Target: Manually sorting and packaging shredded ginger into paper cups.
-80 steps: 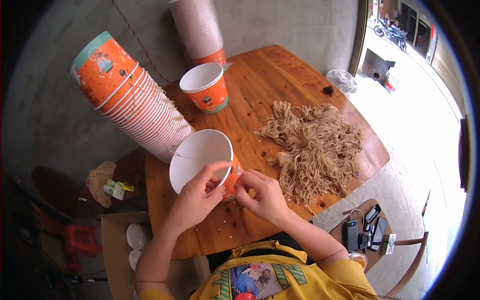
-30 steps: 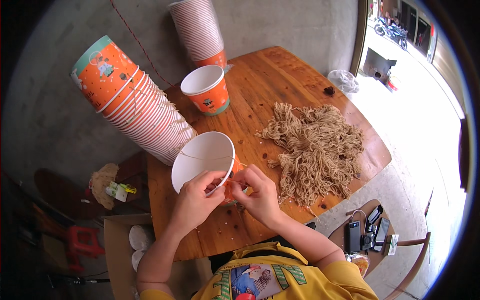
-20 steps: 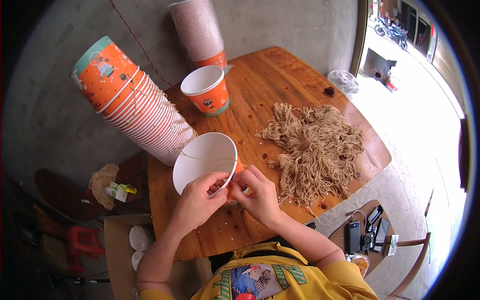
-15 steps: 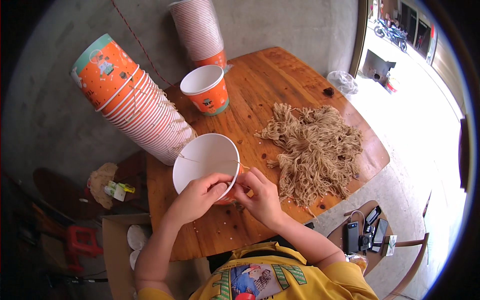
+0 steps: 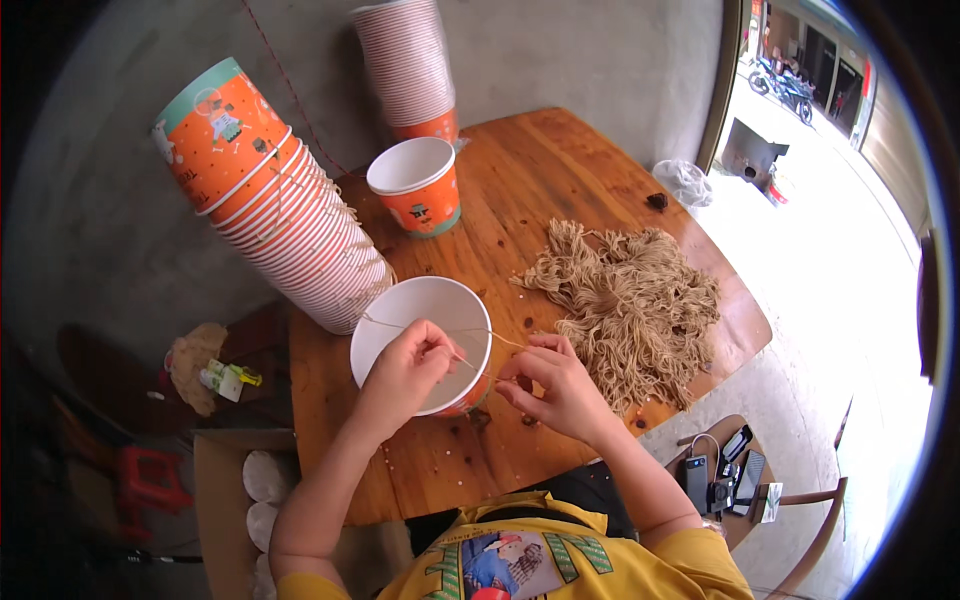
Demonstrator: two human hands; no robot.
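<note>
A white-lined orange paper bucket [image 5: 415, 302] stands at the near side of the wooden table. Thin tan cord [image 5: 506, 341] stretches across its mouth and runs toward my right side. Over the bucket's opening my left hand [image 5: 410, 368] is closed in a pinch on the cord. Just right of the rim, my right hand [image 5: 556, 385] has its fingertips together on the cord too, its other fingers curled. The exact spot between the two pinches is thin and hard to make out.
A tangled heap of tan cord [image 5: 640, 300] lies on the table [image 5: 540, 150] at right. A leaning stack of nested buckets [image 5: 290, 220] is at left. Another bucket [image 5: 415, 195] and a wrapped stack [image 5: 405, 70] stand behind. A cardboard box [image 5: 222, 500] sits below left.
My hands have drawn apart from the bucket's rim; the left now hovers over the opening and the right has moved right. The cord between them is more visible.
</note>
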